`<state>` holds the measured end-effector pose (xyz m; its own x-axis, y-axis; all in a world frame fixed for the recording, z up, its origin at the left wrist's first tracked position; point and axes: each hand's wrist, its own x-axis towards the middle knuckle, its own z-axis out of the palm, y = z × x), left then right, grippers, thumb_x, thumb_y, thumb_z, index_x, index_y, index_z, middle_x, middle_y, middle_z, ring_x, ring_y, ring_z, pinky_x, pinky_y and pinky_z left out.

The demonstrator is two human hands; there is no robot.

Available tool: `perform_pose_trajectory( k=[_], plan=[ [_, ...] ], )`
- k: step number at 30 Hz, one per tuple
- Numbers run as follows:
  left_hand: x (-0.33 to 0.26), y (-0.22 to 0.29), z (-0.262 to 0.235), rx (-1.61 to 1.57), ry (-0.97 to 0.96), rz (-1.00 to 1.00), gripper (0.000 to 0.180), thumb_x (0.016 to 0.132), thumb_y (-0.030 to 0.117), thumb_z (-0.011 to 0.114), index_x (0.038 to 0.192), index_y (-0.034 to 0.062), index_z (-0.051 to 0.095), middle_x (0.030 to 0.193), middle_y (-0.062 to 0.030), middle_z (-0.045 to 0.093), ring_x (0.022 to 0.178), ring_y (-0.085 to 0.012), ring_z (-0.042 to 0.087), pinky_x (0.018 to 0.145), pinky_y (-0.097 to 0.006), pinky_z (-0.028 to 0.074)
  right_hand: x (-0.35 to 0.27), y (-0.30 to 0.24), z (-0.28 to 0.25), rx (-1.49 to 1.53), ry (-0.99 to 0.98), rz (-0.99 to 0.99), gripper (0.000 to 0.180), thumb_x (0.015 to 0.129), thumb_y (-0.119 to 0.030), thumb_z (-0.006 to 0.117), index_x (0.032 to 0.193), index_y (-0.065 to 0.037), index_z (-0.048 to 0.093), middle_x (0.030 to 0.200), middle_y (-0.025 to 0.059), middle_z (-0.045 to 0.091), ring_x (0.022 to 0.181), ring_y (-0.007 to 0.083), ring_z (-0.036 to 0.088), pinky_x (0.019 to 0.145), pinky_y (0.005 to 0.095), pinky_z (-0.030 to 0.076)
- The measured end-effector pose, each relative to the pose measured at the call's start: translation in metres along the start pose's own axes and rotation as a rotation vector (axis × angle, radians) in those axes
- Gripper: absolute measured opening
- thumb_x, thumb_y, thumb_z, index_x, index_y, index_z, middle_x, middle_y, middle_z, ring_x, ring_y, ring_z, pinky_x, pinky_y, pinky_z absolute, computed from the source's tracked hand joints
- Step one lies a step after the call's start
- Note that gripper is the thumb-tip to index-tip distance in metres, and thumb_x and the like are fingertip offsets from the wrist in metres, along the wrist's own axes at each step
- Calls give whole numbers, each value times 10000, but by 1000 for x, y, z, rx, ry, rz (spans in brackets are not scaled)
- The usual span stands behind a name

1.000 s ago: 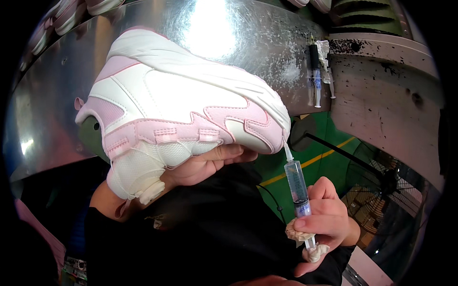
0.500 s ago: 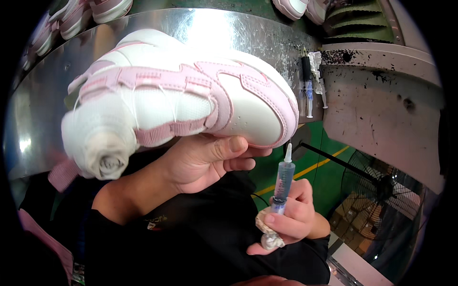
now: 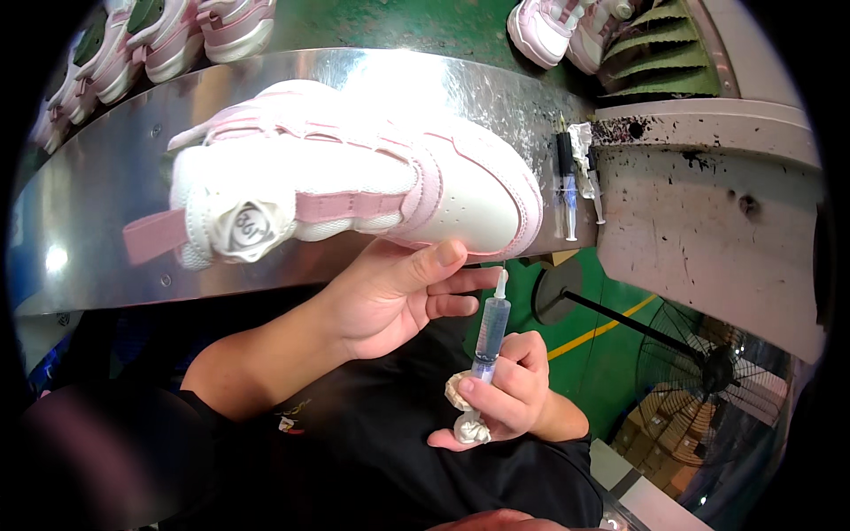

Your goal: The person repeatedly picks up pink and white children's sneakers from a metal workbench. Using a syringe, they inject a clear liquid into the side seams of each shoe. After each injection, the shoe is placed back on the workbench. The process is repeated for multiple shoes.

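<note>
A white and pink sneaker lies on its side in the air above the metal bench, toe to the right. My left hand grips it from below near the forefoot, thumb against the white toe panel. A round dial and a pink pull tab show at its left end. In my right hand is a clear syringe of bluish liquid, pointing up, with whitish wrapping round its finger grip and plunger end. Its tip is at the shoe's lower edge by the toe; whether they touch, I cannot tell.
The curved metal bench runs beneath the shoe. Another syringe and a black-handled tool lie at its right end. More pink and white sneakers stand beyond. A fan stands on the green floor at right.
The sneaker has tilted, its dial end rising and its toe shifting slightly left. My right hand has carried the syringe left and a little up, its tip now by the shoe's edge.
</note>
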<state>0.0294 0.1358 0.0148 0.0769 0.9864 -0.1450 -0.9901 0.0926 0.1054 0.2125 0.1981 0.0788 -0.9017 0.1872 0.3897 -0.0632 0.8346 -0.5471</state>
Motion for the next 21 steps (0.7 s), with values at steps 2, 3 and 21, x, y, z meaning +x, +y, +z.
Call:
perform_pose_trajectory(
  k=[2, 3, 21],
  plan=[
    [3, -1, -3, 11, 11, -22, 355, 939, 210, 568, 1248, 40, 526, 1230, -139, 581, 1178, -324, 549, 867, -387, 554, -2, 0, -6, 9, 71, -10, 566, 634, -471, 806, 1015, -95, 622, 742, -6, 548, 606, 160, 415, 573, 280, 309],
    [3, 1, -3, 29, 29, -30, 351, 937, 204, 572, 1244, 39, 530, 1231, -139, 581, 1175, -325, 551, 867, -391, 553, -6, 1, -8, 27, 116, -20, 573, 630, -485, 807, 1014, -103, 620, 722, -11, 531, 612, 165, 419, 578, 282, 313],
    [37, 148, -1, 941, 462, 220, 562, 771, 27, 667, 1268, -85, 430, 1185, -173, 581, 1045, -225, 607, 933, -343, 478, -31, 114, -9, 591, 58, 439, 360, 969, -276, 466, 1131, 27, 574, 1070, 179, 602, 884, 214, 592, 803, 326, 470]
  ],
)
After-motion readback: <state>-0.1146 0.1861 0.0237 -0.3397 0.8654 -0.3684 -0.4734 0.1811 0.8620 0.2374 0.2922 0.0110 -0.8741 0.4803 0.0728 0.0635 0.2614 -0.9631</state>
